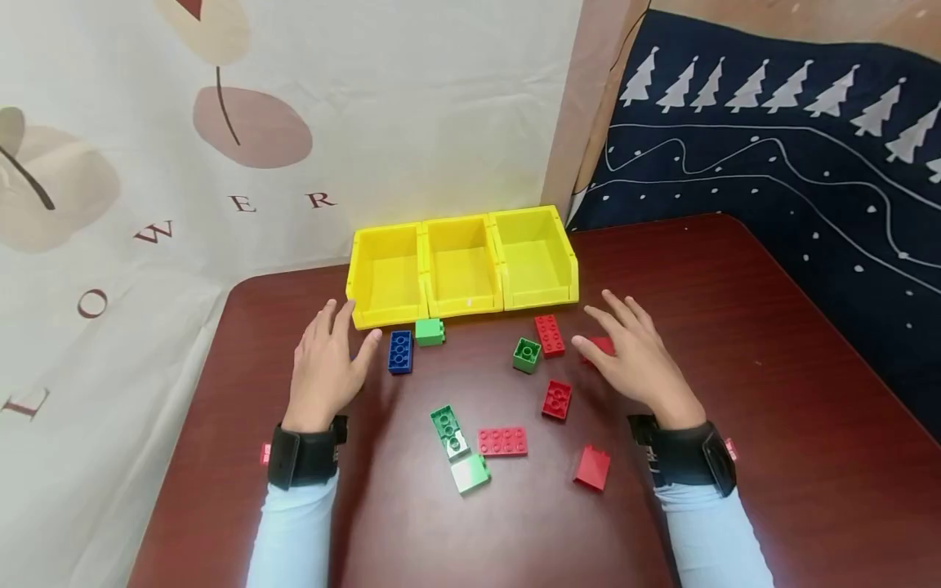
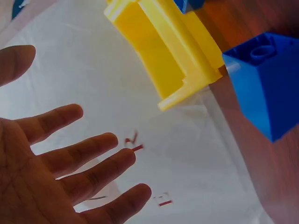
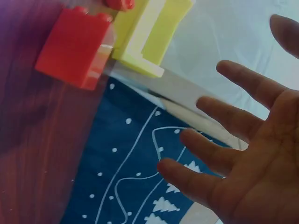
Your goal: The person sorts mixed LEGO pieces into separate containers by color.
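Note:
My left hand (image 1: 323, 367) is held over the table's left side with its fingers spread, holding nothing. Just right of its thumb lies a blue toy brick (image 1: 400, 352), hollow side up. In the left wrist view a large blue brick (image 2: 264, 84) shows beyond the fingers (image 2: 93, 144), apart from them. My right hand (image 1: 635, 359) hovers over the right side, fingers spread and holding nothing. It partly hides a red brick (image 1: 599, 346), and in the right wrist view a red brick (image 3: 77, 49) stands apart from the fingers (image 3: 229, 116).
Three joined yellow bins (image 1: 463, 306) stand at the back of the dark red table (image 1: 772, 392). Between the hands lie several loose bricks, among them a green brick (image 1: 526, 355), a red brick (image 1: 503, 442) and a light green brick (image 1: 470, 474). Printed cloths hang behind.

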Motion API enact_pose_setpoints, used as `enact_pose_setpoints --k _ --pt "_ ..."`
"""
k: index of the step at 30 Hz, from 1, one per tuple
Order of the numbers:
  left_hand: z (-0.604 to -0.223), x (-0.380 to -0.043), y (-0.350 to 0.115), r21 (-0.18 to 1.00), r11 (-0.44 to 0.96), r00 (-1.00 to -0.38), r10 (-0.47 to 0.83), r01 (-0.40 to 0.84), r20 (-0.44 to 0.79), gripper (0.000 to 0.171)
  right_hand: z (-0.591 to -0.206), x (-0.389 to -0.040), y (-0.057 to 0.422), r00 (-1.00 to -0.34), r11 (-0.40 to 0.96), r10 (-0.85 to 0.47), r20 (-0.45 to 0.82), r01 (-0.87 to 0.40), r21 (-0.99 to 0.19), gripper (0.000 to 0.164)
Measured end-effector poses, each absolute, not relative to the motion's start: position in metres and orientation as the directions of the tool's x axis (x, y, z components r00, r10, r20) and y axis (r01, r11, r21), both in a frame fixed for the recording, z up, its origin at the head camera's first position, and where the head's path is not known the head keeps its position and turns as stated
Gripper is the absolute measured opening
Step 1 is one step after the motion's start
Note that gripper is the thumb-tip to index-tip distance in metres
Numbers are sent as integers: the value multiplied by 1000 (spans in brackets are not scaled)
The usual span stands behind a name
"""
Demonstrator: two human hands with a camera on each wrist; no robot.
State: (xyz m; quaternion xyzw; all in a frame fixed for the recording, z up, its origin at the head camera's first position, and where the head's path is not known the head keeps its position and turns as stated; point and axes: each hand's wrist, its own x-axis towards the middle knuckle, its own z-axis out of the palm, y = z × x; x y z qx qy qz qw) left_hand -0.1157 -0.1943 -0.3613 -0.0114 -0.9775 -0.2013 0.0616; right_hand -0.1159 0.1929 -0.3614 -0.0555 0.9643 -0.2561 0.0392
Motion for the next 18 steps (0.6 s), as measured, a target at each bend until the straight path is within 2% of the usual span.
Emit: enact_pose_setpoints --k 4,10,15,18 --pt "-368 -141 -198 412 911 -990 -26 33 137 67 -370 -120 199 -986 868 -147 -84 -88 -488 65" --pt "-384 -177 -199 495 867 -991 -113 -63 71 69 -386 -126 208 -973 877 -189 -136 -105 -468 51" --pt "-398 -197 -196 492 861 -986 -166 -131 28 66 -401 -131 211 -970 868 -231 -73 -172 -466 40" --pt "-403 -203 -195 502 851 -980 -196 -153 34 61 -405 -134 211 -976 869 -212 -47 -167 -465 37"
